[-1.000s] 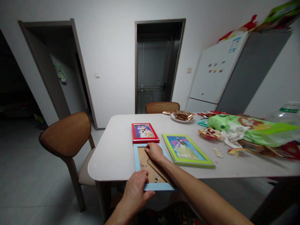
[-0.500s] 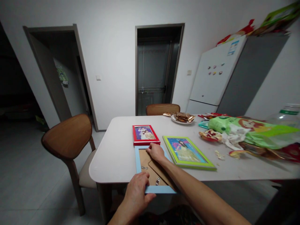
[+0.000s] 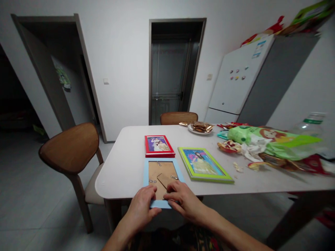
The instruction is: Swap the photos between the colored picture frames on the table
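A light-blue picture frame (image 3: 146, 174) lies face down at the table's near edge, its brown backing board (image 3: 162, 169) showing. Small metal clips sit along the board's sides, and an outline of a stand flap crosses its middle. My left hand (image 3: 141, 204) grips the frame's near left corner, fingers on top and thumb at the front edge. My right hand (image 3: 184, 198) is closed at the near right corner, its fingertips by the near clip, which they partly hide. Beyond lies a red picture frame (image 3: 159, 144) with a photo; to the right, a green picture frame (image 3: 205, 165), also photo up.
On the white table (image 3: 117, 167), a plate of wrapped snacks (image 3: 201, 128) stands at the back. Rightward lie an opened pomegranate (image 3: 230, 146), crumpled tissue, a green bag (image 3: 282, 139) and a clear jar (image 3: 311, 125). A wooden chair (image 3: 72, 148) stands left.
My right hand has moved from the frame's far side down to its near edge. The far and right-hand clips now show. My left hand stays at the near left corner.
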A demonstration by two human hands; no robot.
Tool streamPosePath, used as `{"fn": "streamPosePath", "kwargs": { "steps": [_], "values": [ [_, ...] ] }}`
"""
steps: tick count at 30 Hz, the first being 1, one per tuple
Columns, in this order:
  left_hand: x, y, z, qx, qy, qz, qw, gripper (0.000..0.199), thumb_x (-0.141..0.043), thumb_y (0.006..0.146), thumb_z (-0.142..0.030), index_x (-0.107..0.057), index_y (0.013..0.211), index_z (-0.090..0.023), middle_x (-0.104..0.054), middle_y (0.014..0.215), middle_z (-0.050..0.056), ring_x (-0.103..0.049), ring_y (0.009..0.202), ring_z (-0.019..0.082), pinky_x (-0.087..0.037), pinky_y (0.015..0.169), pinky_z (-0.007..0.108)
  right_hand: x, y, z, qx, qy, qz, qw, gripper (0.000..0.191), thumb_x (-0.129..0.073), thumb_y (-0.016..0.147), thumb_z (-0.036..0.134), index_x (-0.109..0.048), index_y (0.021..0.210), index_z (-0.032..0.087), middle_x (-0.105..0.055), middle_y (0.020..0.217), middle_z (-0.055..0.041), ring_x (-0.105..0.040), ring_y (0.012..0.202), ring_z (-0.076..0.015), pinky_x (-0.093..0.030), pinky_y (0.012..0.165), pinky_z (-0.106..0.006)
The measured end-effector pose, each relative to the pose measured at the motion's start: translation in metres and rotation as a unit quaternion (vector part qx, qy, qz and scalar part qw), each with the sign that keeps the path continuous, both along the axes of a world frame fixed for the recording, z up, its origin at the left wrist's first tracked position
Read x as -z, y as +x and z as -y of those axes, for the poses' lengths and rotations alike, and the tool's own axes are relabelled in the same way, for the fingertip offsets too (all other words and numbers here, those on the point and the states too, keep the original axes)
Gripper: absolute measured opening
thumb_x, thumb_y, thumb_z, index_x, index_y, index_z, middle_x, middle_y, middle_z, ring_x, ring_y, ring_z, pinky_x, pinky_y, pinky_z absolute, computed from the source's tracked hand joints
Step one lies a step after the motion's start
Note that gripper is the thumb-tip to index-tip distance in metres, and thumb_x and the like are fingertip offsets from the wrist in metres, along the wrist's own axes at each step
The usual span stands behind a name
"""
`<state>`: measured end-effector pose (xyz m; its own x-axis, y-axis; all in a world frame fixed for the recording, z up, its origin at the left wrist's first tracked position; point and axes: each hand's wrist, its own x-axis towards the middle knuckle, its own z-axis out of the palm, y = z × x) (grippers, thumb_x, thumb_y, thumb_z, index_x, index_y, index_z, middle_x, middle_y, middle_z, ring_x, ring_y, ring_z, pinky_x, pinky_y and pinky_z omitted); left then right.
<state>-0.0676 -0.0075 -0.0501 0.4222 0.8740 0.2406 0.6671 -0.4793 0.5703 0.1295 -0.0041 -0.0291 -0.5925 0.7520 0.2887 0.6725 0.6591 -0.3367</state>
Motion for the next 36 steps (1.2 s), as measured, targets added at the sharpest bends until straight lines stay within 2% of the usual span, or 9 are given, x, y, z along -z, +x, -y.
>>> {"fn": "streamPosePath", "kwargs": {
  "steps": [3, 7, 12, 16, 21, 25, 30, 36],
  "values": [
    [0.002, -0.002, -0.003, 0.004, -0.006, 0.011, 1.000, 0.053, -0.065, 0.060, -0.020, -0.049, 0.109, -0.019, -0.058, 0.102, 0.005, -0.046, 0.106, 0.020, -0.035, 0.093, 0.035, 0.006, -0.003, 0.002, 0.015, 0.020, 0.014, 1.000, 0.020, -0.045, 0.078, 0.024, -0.064, 0.084, 0.027, -0.053, 0.085, -0.0038, -0.044, 0.085, -0.0166, -0.034, 0.074, -0.030],
    [0.006, -0.005, -0.006, 0.009, -0.013, 0.028, 0.999, 0.049, -0.065, 0.060, -0.018, -0.051, 0.107, -0.020, -0.055, 0.110, 0.007, -0.044, 0.110, 0.021, -0.034, 0.095, 0.037, 0.009, -0.006, -0.001, 0.019, 0.035, 0.015, 0.999, 0.021, -0.047, 0.077, 0.025, -0.060, 0.094, 0.027, -0.051, 0.089, -0.0037, -0.041, 0.088, -0.0176, -0.032, 0.076, -0.032],
    [0.005, -0.008, -0.009, 0.011, -0.023, 0.030, 0.999, 0.051, -0.065, 0.060, -0.017, -0.050, 0.109, -0.018, -0.057, 0.107, 0.007, -0.043, 0.112, 0.020, -0.033, 0.096, 0.036, 0.008, -0.007, 0.001, 0.005, 0.022, 0.015, 1.000, 0.018, -0.048, 0.076, 0.024, -0.059, 0.090, 0.026, -0.052, 0.088, -0.0017, -0.040, 0.090, -0.0173, -0.030, 0.080, -0.033],
    [0.003, -0.008, -0.009, 0.009, -0.029, 0.030, 0.999, 0.049, -0.064, 0.059, -0.016, -0.052, 0.107, -0.017, -0.058, 0.106, 0.007, -0.043, 0.111, 0.020, -0.033, 0.096, 0.034, 0.007, -0.012, 0.001, 0.036, 0.019, 0.013, 0.999, 0.028, -0.052, 0.072, 0.024, -0.053, 0.101, 0.021, -0.052, 0.094, -0.0035, -0.038, 0.091, -0.0185, -0.030, 0.080, -0.033],
    [0.006, -0.008, -0.009, 0.011, -0.025, 0.035, 0.999, 0.051, -0.064, 0.059, -0.016, -0.051, 0.109, -0.019, -0.056, 0.110, 0.007, -0.043, 0.113, 0.020, -0.033, 0.096, 0.035, 0.006, -0.015, -0.002, 0.023, 0.042, 0.052, 0.998, 0.014, -0.045, 0.078, 0.025, -0.059, 0.080, 0.021, -0.051, 0.083, -0.0027, -0.039, 0.084, -0.0169, -0.030, 0.078, -0.033],
    [0.006, -0.008, -0.010, 0.011, -0.025, 0.030, 0.999, 0.050, -0.064, 0.059, -0.017, -0.051, 0.108, -0.020, -0.055, 0.113, 0.006, -0.042, 0.114, 0.020, -0.033, 0.096, 0.036, 0.005, -0.008, -0.001, -0.015, 0.044, 0.053, 0.998, 0.015, -0.047, 0.078, 0.028, -0.058, 0.085, 0.022, -0.052, 0.086, -0.0019, -0.039, 0.085, -0.0161, -0.029, 0.080, -0.032],
    [0.002, -0.008, -0.008, 0.008, -0.028, 0.027, 0.999, 0.039, -0.065, 0.059, -0.017, -0.056, 0.097, -0.020, -0.055, 0.114, 0.006, -0.042, 0.114, 0.021, -0.033, 0.096, 0.035, 0.003, -0.006, 0.001, -0.008, 0.043, 0.056, 0.998, 0.014, -0.048, 0.077, 0.028, -0.057, 0.087, 0.023, -0.052, 0.087, -0.0014, -0.039, 0.086, -0.0163, -0.030, 0.079, -0.032],
    [0.005, -0.008, -0.008, 0.008, -0.032, 0.026, 0.999, 0.055, -0.062, 0.060, -0.016, -0.047, 0.114, -0.018, -0.055, 0.112, 0.008, -0.041, 0.114, 0.020, -0.032, 0.097, 0.034, 0.005, -0.009, 0.005, 0.008, 0.046, 0.046, 0.998, 0.019, -0.047, 0.079, 0.029, -0.058, 0.093, 0.026, -0.053, 0.090, -0.0018, -0.038, 0.089, -0.0167, -0.030, 0.080, -0.031]
  ]
}}
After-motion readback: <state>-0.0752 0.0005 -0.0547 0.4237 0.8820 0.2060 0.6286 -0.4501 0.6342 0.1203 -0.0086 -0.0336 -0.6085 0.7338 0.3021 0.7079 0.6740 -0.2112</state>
